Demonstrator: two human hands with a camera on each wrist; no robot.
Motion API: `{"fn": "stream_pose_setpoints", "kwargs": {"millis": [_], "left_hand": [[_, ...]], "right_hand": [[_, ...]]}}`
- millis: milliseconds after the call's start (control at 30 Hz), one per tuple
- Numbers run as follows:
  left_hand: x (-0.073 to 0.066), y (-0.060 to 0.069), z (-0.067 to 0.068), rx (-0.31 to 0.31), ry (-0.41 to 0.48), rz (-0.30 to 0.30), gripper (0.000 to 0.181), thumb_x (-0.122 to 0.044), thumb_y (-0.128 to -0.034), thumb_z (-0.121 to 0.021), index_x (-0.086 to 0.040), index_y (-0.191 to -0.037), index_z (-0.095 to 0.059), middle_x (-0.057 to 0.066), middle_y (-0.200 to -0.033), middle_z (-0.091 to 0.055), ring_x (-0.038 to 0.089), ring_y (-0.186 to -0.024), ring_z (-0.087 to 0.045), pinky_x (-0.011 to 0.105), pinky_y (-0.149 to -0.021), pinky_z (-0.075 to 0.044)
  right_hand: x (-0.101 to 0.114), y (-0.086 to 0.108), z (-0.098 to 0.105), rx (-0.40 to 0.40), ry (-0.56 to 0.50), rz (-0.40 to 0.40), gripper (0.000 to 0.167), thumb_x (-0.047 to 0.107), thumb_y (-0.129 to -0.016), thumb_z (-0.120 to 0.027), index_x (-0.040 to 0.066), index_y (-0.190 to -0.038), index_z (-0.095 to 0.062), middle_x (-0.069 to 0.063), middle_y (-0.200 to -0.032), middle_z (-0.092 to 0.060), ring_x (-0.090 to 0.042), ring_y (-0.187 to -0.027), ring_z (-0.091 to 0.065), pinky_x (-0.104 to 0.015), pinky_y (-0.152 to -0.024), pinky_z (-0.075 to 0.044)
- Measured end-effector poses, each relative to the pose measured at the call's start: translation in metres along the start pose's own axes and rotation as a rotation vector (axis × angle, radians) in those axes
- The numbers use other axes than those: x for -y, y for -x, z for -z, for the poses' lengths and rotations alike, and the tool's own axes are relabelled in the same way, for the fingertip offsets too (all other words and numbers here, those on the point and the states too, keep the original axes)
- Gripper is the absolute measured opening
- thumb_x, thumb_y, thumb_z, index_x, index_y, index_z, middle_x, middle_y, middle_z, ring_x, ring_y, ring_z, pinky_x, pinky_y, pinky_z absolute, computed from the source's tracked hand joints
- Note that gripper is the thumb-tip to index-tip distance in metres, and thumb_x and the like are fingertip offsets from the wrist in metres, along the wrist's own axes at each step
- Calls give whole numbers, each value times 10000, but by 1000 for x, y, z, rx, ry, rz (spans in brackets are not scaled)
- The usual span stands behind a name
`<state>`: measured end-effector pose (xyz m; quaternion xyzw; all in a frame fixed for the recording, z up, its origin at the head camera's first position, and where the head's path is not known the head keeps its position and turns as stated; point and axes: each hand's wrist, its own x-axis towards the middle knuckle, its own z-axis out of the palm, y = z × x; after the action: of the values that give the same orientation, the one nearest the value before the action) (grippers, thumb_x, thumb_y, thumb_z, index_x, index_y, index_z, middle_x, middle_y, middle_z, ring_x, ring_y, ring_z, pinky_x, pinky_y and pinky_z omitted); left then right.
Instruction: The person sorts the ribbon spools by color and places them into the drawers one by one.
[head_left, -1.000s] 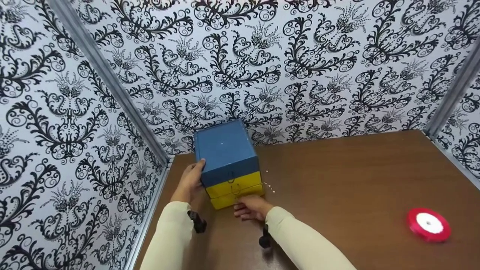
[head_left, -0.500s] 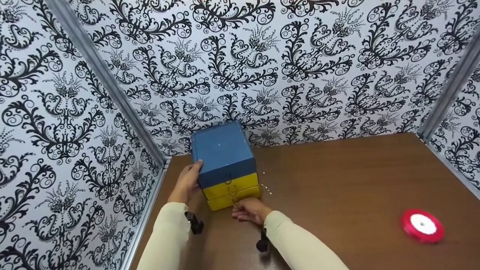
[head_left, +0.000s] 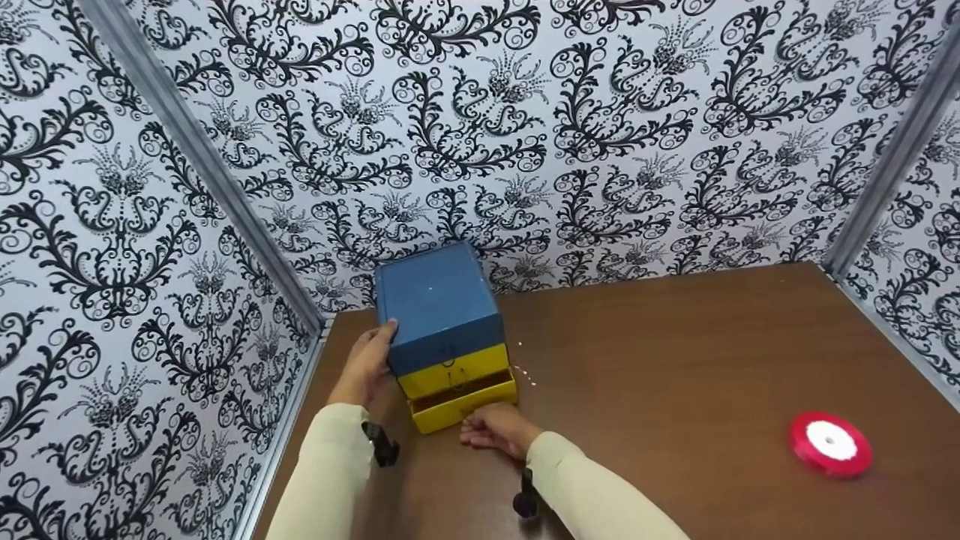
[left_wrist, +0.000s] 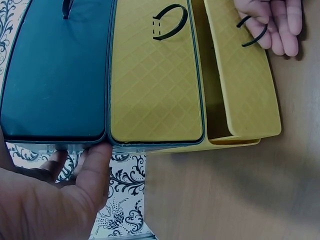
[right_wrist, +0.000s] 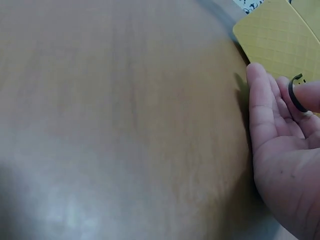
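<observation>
A small drawer box (head_left: 435,296) with a blue top stands near the back left of the table. Its upper drawer front is blue; the two below are yellow. My left hand (head_left: 365,364) rests on the box's left side, thumb over the top edge, fingers against the side wall in the left wrist view. The bottom yellow drawer (left_wrist: 250,85) stands partly pulled out, a dark gap behind its front. With my right hand (head_left: 499,427) I pinch its black loop handle (left_wrist: 261,36) between thumb and fingers. The middle drawer's loop (left_wrist: 184,22) hangs free.
A red ribbon spool (head_left: 831,442) with a white centre lies at the table's right. Small white specks (head_left: 527,374) mark the brown table (head_left: 660,360) beside the box. Patterned walls (head_left: 480,127) close in the back and both sides.
The bottom drawer was shut and has come out toward me, with my right hand on its loop. My left hand stays on the box's side.
</observation>
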<state>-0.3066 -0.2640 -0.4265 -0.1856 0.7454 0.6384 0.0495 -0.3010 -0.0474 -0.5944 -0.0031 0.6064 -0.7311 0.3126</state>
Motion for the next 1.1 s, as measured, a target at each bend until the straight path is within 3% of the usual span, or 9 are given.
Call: {"fn": "stream_pose_setpoints", "kwargs": {"millis": [267,633,867,1100], "left_hand": [[3,-1,-2,8,25,-5,695,-442,-1035,-474,10,-1526,-281,265,-1488,-359,403,-1303,-447,506,-1084,-387],[-2,-1,-5,19,57,12,668,-435,-1038,-474,-22,-1528,-286,259,-1497,-332,397,-1318,-433,506,-1081,-392],[0,-2,-4,-3,4,-10,678,-425,-1039,-471,35,-1508,-302,286,-1503,-311,438,-1313,-418,530,-1080,-385],[-3,-1,-1,4,23,-6,686,-423,-1039,-469,18,-1528,-276,261,-1545,-265,410,-1346,-392,518,-1097,-368]], "right_hand": [[-9,12,3,-3,3,15,238,77,-941,-588,-100,-1077,-670,-180,-980,-723,-221,-859,-722,-294,-750,-587],[-23,24,9,57,21,67,251,94,-967,-577,-106,-1098,-652,-188,-988,-722,-232,-881,-716,-305,-764,-582],[-26,35,10,86,17,75,249,81,-945,-583,-108,-1095,-648,-202,-1008,-716,-254,-907,-713,-310,-783,-579],[-29,49,11,112,45,46,259,88,-929,-600,-99,-1097,-661,-192,-1030,-711,-250,-913,-714,-311,-796,-579]]}}
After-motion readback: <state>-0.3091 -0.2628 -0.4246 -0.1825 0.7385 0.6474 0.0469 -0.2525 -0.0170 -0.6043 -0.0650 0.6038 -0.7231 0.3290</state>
